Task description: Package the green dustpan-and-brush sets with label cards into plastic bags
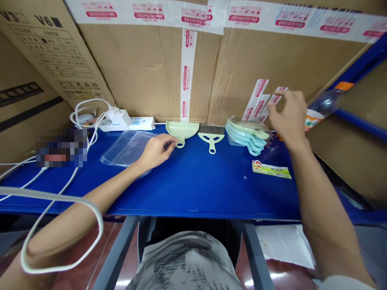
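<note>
My left hand [159,150] has its fingers closed at the short handle of a pale green dustpan [183,129], which lies on the blue tabletop. Just right of it is a small hand brush [211,139] with a green handle and dark bristles. My right hand [288,114] is raised at the cardboard, its thumb and forefinger on a red-and-white tape strip [273,100]. Other tape strips [255,98] hang beside it. Below them lies a stack of green and light blue dustpans [248,137], partly in clear plastic.
Clear plastic bags [128,147] lie left of the dustpan. A yellow-green label [272,169] is on the right. A power strip [139,123] and white cables [98,125] occupy the left. A drink bottle [325,102] leans at right. Cardboard walls [145,68] enclose the blue table [193,181].
</note>
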`<state>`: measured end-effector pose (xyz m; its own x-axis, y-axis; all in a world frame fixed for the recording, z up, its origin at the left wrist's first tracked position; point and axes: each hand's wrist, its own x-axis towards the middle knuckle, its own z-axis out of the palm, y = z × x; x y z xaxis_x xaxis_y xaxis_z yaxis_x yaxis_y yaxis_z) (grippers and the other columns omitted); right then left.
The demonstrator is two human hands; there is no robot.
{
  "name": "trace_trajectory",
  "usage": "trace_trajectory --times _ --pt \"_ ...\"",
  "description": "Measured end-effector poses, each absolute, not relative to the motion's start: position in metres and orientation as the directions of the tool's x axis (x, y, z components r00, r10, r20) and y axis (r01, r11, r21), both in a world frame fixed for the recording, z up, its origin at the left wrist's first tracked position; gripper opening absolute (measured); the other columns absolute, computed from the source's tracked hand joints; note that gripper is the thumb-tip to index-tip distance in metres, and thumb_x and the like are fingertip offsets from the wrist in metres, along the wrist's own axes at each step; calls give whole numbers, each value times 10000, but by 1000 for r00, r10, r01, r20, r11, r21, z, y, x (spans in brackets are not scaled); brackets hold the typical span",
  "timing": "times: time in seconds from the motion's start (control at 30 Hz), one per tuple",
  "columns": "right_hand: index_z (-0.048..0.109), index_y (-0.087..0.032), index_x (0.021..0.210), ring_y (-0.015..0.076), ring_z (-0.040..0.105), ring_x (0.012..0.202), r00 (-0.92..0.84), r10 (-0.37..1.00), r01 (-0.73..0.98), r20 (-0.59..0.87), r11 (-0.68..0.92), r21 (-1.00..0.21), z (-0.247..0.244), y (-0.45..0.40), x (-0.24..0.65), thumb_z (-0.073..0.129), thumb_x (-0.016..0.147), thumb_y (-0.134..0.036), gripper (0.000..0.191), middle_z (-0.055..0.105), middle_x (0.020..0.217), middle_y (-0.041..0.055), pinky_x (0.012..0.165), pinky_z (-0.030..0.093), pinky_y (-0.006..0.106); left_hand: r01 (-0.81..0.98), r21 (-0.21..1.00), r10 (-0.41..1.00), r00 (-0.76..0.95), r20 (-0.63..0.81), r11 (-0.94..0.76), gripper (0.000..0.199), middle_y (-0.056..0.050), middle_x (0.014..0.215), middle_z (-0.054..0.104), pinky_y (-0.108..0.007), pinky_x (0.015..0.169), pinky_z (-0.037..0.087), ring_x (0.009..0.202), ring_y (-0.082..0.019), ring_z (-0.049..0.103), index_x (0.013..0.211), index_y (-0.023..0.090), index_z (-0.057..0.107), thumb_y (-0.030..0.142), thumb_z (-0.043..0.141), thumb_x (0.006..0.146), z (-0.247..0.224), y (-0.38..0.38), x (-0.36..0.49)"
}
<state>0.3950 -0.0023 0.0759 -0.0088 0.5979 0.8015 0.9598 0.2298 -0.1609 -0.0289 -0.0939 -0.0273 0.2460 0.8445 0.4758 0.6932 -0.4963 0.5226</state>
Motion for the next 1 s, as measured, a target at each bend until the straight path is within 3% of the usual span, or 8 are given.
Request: trace_trajectory --times 0.1,0.2,0.27,0.37,0.47,0.63,0.8,1.0 --pt "742 -176 1150 248 725 956 -236 511 853 827 516 -75 52 -53 342 466 1095 -225 286 756 1102 125 859 545 397 770 361 804 313 506 -526 329 -129 1110 755 -447 911 585 1004 -287 711 1144 175 817 370 573 1042 -35 -91 -30" --pt "756 -212 1195 279 738 890 -557 684 799 471 596 80 14 -84 297 536 1085 -294 259 764 1178 109 702 503 392 795 282 789 354 503 -537 386 -144 1137 689 -483 979 574 1096 -320 678 1183 174 833 443 593 1046 -40 -89 -31" --pt "743 -200 1273 288 748 922 -604 747 794 277 596 123 -5 -87 284 543 1094 -300 286 729 1310 131 668 484 389 778 278 776 382 503 -563 386 -127 1090 659 -469 977 569 1062 -299 671 1097 191 852 470 588 1056 -40 -89 -32" --pt "738 -166 1245 294 748 1030 -614 773 789 159 608 89 -18 -78 286 550 1095 -254 256 700 1319 152 754 528 389 719 342 760 394 517 -605 455 -98 1033 642 -395 902 561 967 -238 674 819 207 829 528 609 1057 -34 -91 -33" --pt "741 -163 1116 275 737 1034 -607 776 785 171 619 -29 -25 -66 295 553 1087 -220 199 682 1243 146 889 564 397 686 396 767 387 512 -610 576 -71 952 693 -342 786 515 815 -177 680 614 198 740 554 631 1053 -27 -94 -35" --pt "688 -189 981 238 708 903 -573 754 707 320 653 -272 -37 -56 303 567 1043 -199 137 593 1262 153 932 605 453 691 361 761 442 475 -627 632 -54 845 764 -336 679 431 622 -133 645 513 194 672 516 629 1055 -22 -97 -36" --pt "627 -244 964 287 704 1071 -401 714 556 574 688 -467 -33 -50 309 566 1058 -303 127 638 1227 135 1024 605 522 695 327 761 514 396 -640 521 -60 880 775 -335 664 426 642 -157 668 530 209 673 400 647 1014 -20 -101 -36" --pt "581 -271 953 299 769 1084 -166 792 484 587 584 -651 -28 -45 314 602 1057 -525 275 757 1229 113 1002 624 533 667 275 718 601 350 -692 209 -65 1003 773 -334 710 456 707 -187 668 760 220 692 299 664 952 -14 -104 -40"
